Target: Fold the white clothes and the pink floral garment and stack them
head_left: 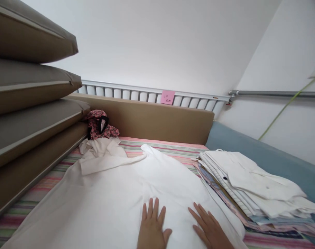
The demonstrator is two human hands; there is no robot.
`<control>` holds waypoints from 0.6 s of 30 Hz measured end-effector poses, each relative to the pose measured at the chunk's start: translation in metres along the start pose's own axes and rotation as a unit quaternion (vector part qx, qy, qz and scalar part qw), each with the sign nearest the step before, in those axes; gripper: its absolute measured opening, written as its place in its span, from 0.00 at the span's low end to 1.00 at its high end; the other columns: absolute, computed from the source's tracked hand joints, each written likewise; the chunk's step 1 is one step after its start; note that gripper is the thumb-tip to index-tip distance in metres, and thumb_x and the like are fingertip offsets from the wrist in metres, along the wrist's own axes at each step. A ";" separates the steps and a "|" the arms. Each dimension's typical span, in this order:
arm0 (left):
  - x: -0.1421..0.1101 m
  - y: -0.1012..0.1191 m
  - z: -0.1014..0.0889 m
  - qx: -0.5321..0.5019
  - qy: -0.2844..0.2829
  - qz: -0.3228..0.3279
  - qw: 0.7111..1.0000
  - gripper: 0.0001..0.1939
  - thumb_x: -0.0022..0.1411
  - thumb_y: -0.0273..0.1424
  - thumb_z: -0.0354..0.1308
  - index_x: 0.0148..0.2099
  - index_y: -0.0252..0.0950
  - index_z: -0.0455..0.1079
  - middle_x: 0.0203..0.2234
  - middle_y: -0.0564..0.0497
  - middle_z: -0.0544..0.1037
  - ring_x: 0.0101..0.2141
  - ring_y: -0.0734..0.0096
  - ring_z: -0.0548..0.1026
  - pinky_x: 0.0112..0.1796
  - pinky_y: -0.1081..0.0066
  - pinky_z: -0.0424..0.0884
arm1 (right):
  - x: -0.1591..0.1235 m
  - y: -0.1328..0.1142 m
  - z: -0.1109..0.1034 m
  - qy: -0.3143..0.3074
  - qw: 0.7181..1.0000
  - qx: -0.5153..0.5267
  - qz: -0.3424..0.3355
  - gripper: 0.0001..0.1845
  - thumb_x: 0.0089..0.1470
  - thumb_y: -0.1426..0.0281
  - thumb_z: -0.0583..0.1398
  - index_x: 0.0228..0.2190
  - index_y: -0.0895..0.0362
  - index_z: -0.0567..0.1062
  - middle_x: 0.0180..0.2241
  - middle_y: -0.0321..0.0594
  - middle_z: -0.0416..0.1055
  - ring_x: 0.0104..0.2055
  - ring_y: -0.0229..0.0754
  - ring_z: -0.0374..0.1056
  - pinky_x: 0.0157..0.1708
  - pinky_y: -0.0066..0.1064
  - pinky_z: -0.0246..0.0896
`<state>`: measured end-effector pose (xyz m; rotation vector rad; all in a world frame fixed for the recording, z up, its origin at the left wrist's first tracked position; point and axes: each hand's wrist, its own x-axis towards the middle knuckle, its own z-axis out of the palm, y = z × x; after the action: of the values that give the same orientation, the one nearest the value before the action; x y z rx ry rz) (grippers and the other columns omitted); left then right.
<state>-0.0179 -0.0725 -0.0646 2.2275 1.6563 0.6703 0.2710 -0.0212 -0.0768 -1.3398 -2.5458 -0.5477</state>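
Note:
A large white garment (102, 193) lies spread over the striped sheet, with small creases near its middle. My left hand (152, 226) rests flat on it, fingers spread and pointing away from me. To its right, my right hand (207, 224) also lies on the white cloth with its fingers apart. Neither hand grips anything. Whether the garment is a shirt or another kind of top, I cannot tell. Close to my right hand is a stack of folded clothes (253, 180), with white pieces on top and blue, pink and brown ones beneath.
Thick brown-grey cushions (30, 86) are piled at the left. A pink floral cloth (97, 124) sits at the back left. Behind stand a tan headboard panel (157, 121) and a white radiator bearing a pink note (167, 97). A blue padded side (250, 141) borders the right.

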 end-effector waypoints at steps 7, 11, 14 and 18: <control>0.002 0.006 -0.012 -0.004 -0.020 -0.006 1.000 0.33 0.58 0.38 0.52 0.64 0.47 0.47 0.64 0.48 0.40 0.63 0.47 0.38 0.60 0.40 0.41 | 0.000 0.001 0.001 0.017 1.000 -0.010 -0.010 0.29 0.56 0.56 0.51 0.59 0.42 0.54 0.59 0.35 0.55 0.57 0.49 0.59 0.50 0.40 0.62; 0.000 0.016 -0.034 -0.036 -0.060 -0.021 0.997 0.32 0.59 0.47 0.47 0.64 0.45 0.49 0.64 0.47 0.41 0.63 0.49 0.36 0.60 0.42 0.37 | -0.003 0.005 0.010 0.031 0.999 0.013 -0.008 0.30 0.55 0.55 0.53 0.58 0.41 0.55 0.58 0.34 0.57 0.56 0.48 0.61 0.49 0.37 0.61; -0.001 0.021 -0.048 -0.069 -0.094 -0.036 0.993 0.36 0.58 0.53 0.44 0.63 0.42 0.51 0.65 0.45 0.40 0.63 0.50 0.35 0.61 0.44 0.34 | -0.004 0.009 0.019 0.061 0.998 0.029 -0.011 0.30 0.54 0.55 0.54 0.58 0.41 0.57 0.58 0.33 0.59 0.55 0.48 0.63 0.48 0.36 0.61; 0.001 0.023 -0.060 -0.104 -0.122 -0.050 0.986 0.37 0.58 0.52 0.44 0.63 0.38 0.52 0.65 0.44 0.40 0.64 0.52 0.34 0.61 0.47 0.32 | -0.005 0.011 0.023 0.082 0.996 0.043 -0.017 0.30 0.54 0.56 0.53 0.58 0.40 0.57 0.57 0.32 0.60 0.54 0.48 0.64 0.47 0.35 0.62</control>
<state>-0.0299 -0.0812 -0.0023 1.9770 1.4921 0.4963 0.2830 -0.0098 -0.0968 -1.1735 -2.4344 -0.5258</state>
